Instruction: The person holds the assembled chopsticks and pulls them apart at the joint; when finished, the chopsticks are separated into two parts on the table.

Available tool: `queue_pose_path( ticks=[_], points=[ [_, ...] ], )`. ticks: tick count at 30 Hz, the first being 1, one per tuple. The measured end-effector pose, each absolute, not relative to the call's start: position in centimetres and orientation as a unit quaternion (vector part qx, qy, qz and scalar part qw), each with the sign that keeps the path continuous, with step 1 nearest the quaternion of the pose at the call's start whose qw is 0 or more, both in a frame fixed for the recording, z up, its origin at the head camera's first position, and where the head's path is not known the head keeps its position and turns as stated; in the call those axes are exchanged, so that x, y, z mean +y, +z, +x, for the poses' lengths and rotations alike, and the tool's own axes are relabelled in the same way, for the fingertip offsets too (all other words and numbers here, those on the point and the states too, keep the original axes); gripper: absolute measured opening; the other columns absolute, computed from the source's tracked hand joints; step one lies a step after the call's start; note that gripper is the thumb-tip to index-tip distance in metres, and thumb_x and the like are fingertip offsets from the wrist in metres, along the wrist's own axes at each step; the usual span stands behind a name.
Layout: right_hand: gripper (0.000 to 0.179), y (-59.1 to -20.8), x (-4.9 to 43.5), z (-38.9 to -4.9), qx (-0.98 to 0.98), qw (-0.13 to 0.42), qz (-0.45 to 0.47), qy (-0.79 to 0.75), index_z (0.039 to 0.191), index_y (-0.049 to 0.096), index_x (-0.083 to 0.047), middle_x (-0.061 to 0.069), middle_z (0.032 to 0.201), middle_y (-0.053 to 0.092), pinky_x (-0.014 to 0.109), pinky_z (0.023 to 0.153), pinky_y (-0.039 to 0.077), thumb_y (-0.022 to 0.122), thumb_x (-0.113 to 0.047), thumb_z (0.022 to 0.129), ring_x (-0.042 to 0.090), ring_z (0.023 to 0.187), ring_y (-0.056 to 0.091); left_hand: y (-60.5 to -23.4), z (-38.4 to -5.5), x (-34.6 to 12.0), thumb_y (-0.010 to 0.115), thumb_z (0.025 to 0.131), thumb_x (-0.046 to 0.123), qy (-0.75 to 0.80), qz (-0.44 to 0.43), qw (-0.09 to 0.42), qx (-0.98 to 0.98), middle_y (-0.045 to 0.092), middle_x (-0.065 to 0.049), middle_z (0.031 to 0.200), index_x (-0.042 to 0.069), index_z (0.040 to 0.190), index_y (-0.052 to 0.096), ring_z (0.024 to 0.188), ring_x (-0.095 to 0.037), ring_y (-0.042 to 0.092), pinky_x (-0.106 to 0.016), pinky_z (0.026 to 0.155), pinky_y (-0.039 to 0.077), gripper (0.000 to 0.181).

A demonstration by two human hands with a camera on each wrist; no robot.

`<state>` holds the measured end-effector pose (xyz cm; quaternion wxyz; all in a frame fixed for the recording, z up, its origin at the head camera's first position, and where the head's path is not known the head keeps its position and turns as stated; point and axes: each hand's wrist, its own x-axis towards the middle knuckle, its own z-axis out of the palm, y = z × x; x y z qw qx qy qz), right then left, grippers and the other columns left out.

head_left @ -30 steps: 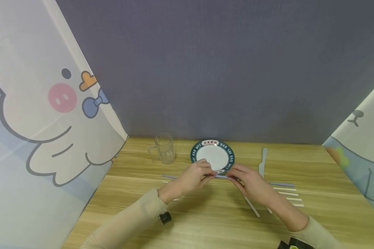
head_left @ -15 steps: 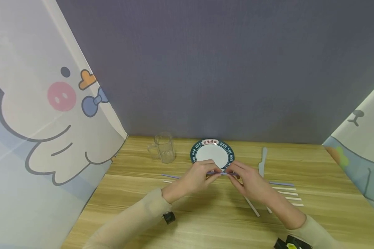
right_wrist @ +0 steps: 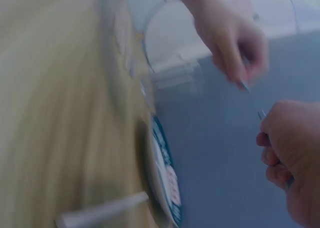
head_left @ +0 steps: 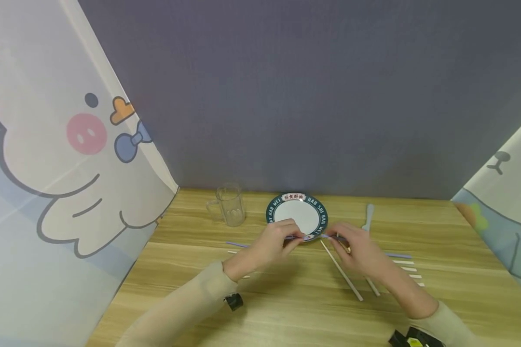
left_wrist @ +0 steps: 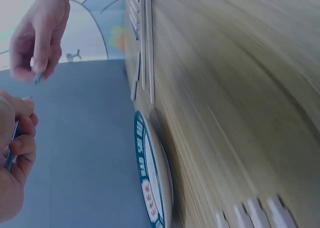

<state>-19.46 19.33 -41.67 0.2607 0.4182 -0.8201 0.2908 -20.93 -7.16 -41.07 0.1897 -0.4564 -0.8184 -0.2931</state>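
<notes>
My left hand (head_left: 272,245) pinches one thin purple strip (head_left: 306,237) between thumb and fingers. A second short purple strip (head_left: 324,236) pokes out from the pinched fingertips of my right hand (head_left: 359,250). A small gap separates the two facing ends, also visible in the left wrist view, where one end (left_wrist: 38,78) leaves the right hand. Both hands are raised at the front rim of a round plate (head_left: 296,214) with a dark green lettered border. The rest of each strip is hidden by the fingers.
Left of the plate stands a clear mug (head_left: 233,212). To the right lie a pale knife (head_left: 369,214), long pale sticks (head_left: 343,272), another purple strip (head_left: 398,255) and several short white strips (head_left: 404,262). One more purple strip (head_left: 236,245) lies near my left wrist.
Half a second ago one purple strip ran between both hands. Now its middle is parted, each hand holds a piece, and the right hand has moved slightly to the right.
</notes>
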Motion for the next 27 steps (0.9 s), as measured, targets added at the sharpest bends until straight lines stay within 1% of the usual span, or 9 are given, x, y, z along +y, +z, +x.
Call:
queue_pose_path(
  ticks=[3, 6, 10, 13, 17, 20, 22, 23, 27],
  points=[
    [0.012, -41.4, 20.7, -19.8, -0.817, 0.282, 0.41, 0.292, 0.099, 0.068, -0.01, -0.005, 0.09, 0.066, 0.011, 0.061, 0.044, 0.071, 0.001, 0.095, -0.003, 0.074, 0.051, -41.5, -21.1, -7.9, 0.079, 0.095, 0.007, -0.3, -0.444, 0.182, -0.825, 0.074, -0.001, 0.088, 0.008, 0.093, 0.077, 0.078, -0.008, 0.066, -0.009, 0.071, 0.052, 0.003],
    [0.005, -41.3, 21.5, -19.8, -0.826, 0.274, 0.406, 0.281, 0.1, 0.069, -0.01, -0.005, 0.092, 0.068, 0.013, 0.061, 0.047, 0.069, -0.005, 0.1, -0.003, 0.075, 0.053, -41.8, -21.1, -8.5, 0.079, 0.096, 0.01, -0.302, -0.442, 0.17, -0.827, 0.074, -0.001, 0.086, 0.008, 0.095, 0.078, 0.071, -0.005, 0.061, -0.008, 0.065, 0.047, 0.002],
    [0.025, -41.5, 22.0, -19.6, -0.84, 0.253, 0.398, 0.268, 0.099, 0.068, -0.012, -0.007, 0.094, 0.068, 0.012, 0.063, 0.047, 0.077, 0.007, 0.086, -0.004, 0.077, 0.053, -42.3, -21.0, -9.2, 0.079, 0.095, 0.008, -0.3, -0.439, 0.157, -0.832, 0.071, -0.001, 0.084, 0.007, 0.097, 0.079, 0.064, -0.004, 0.054, -0.006, 0.059, 0.042, 0.003],
    [0.031, -41.7, 22.6, -19.5, -0.841, 0.25, 0.397, 0.268, 0.099, 0.068, -0.012, -0.009, 0.092, 0.066, 0.012, 0.064, 0.046, 0.079, 0.01, 0.081, -0.004, 0.077, 0.053, -42.6, -20.9, -9.9, 0.078, 0.094, 0.007, -0.301, -0.435, 0.147, -0.835, 0.07, 0.0, 0.085, 0.008, 0.098, 0.079, 0.063, -0.007, 0.056, -0.006, 0.058, 0.041, 0.005],
    [0.006, -42.0, 24.0, -19.4, -0.838, 0.252, 0.398, 0.274, 0.098, 0.068, -0.014, -0.009, 0.094, 0.066, 0.011, 0.067, 0.048, 0.071, -0.009, 0.101, -0.003, 0.079, 0.056, -43.1, -20.9, -11.2, 0.074, 0.093, 0.004, -0.295, -0.427, 0.133, -0.845, 0.067, 0.0, 0.09, 0.008, 0.099, 0.079, 0.066, -0.011, 0.058, -0.007, 0.06, 0.043, 0.009],
    [0.014, -42.5, 25.2, -19.3, -0.841, 0.249, 0.398, 0.269, 0.099, 0.068, -0.016, -0.009, 0.096, 0.065, 0.009, 0.068, 0.048, 0.062, -0.024, 0.108, -0.004, 0.08, 0.057, -43.6, -20.7, -12.5, 0.073, 0.091, 0.003, -0.285, -0.425, 0.121, -0.85, 0.065, 0.0, 0.092, 0.008, 0.098, 0.079, 0.072, -0.01, 0.059, -0.01, 0.064, 0.048, 0.011],
    [0.005, -42.9, 26.1, -19.0, -0.845, 0.243, 0.396, 0.264, 0.1, 0.068, -0.015, -0.009, 0.095, 0.063, 0.009, 0.066, 0.047, 0.066, -0.014, 0.104, -0.005, 0.079, 0.055, -43.9, -20.4, -13.4, 0.073, 0.09, 0.003, -0.278, -0.427, 0.112, -0.853, 0.064, 0.0, 0.091, 0.009, 0.099, 0.08, 0.076, -0.01, 0.058, -0.012, 0.066, 0.051, 0.013],
    [0.007, -43.1, 26.6, -18.8, -0.847, 0.243, 0.395, 0.26, 0.1, 0.068, -0.015, -0.01, 0.094, 0.063, 0.008, 0.065, 0.045, 0.07, -0.007, 0.099, -0.006, 0.079, 0.054, -44.0, -20.3, -13.9, 0.074, 0.089, 0.003, -0.276, -0.427, 0.105, -0.855, 0.064, 0.001, 0.091, 0.009, 0.099, 0.081, 0.078, -0.008, 0.058, -0.013, 0.068, 0.052, 0.013],
    [0.038, -44.2, 28.4, -18.1, -0.853, 0.241, 0.387, 0.255, 0.098, 0.068, -0.013, -0.01, 0.092, 0.06, 0.01, 0.063, 0.043, 0.075, 0.013, 0.071, -0.007, 0.077, 0.051, -44.2, -19.6, -15.8, 0.076, 0.091, 0.005, -0.259, -0.422, 0.062, -0.866, 0.066, 0.003, 0.091, 0.011, 0.102, 0.082, 0.081, -0.004, 0.057, -0.012, 0.072, 0.053, 0.013]
  ],
)
